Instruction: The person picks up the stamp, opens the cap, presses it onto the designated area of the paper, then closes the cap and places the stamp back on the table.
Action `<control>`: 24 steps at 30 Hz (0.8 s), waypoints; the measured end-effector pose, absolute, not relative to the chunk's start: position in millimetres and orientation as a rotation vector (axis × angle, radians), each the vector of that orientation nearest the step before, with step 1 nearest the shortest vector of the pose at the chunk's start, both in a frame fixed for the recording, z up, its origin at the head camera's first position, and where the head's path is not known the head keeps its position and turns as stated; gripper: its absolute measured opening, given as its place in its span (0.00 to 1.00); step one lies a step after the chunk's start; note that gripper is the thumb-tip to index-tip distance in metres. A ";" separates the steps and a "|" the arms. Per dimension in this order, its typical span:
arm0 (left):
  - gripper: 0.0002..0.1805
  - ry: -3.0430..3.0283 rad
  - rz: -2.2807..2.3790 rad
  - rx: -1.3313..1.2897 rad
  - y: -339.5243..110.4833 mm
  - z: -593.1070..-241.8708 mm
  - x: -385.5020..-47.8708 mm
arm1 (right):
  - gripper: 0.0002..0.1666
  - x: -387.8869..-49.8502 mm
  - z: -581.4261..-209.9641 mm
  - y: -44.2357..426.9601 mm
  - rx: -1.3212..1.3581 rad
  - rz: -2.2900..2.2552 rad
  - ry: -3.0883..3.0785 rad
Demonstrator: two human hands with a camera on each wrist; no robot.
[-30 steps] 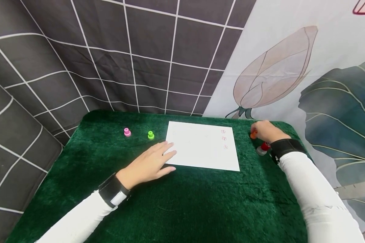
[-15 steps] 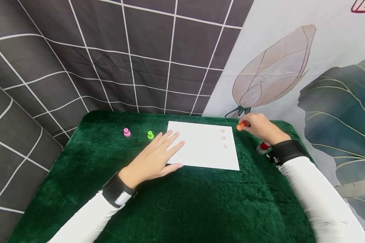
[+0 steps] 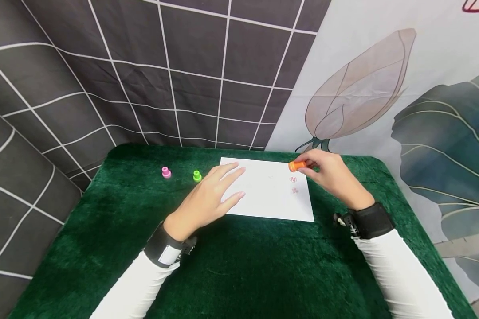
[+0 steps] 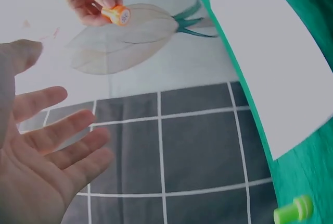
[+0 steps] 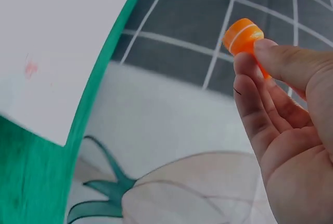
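Note:
My right hand [image 3: 330, 173] pinches an orange stamp [image 3: 296, 165] between thumb and fingers, over the upper right corner of a white paper sheet [image 3: 267, 201]. In the left wrist view, the stamp's round printed face [image 4: 124, 17] shows. Two small red stamp prints [image 3: 294, 185] are visible near the sheet's right side, just below the stamp. My left hand [image 3: 205, 195] reaches over the sheet's left edge, fingers spread and holding nothing; whether it touches the paper I cannot tell.
A green stamp [image 3: 197, 176] and a pink stamp [image 3: 166, 172] stand on the green cloth [image 3: 239, 266], left of the sheet. Behind the table hang a dark checked cloth [image 3: 199, 48] and a white one with a printed bud [image 3: 351, 93].
My right hand has carried the orange stamp left from the cloth to over the sheet's corner. The red-topped clear piece is now hidden. My left hand has moved slightly right over the paper.

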State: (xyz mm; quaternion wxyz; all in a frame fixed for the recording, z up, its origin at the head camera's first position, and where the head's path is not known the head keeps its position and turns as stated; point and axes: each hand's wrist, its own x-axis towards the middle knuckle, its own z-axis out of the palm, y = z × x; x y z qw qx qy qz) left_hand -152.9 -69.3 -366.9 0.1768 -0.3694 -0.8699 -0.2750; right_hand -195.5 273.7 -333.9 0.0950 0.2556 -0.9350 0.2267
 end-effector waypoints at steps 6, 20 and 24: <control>0.28 -2.388 -1.101 -0.970 -54.5 -362.3 -151.0 | 0.17 -174.1 -337.8 250.9 0.774 0.819 -2.584; 0.25 -2.089 -1.959 -0.845 -22.5 -352.3 -137.0 | 0.21 -132.4 -332.7 212.6 0.814 1.136 -2.304; 0.22 -1.984 -2.087 -0.843 -15.0 -349.3 -132.7 | 0.23 -127.5 -328.6 203.2 0.865 1.146 -2.250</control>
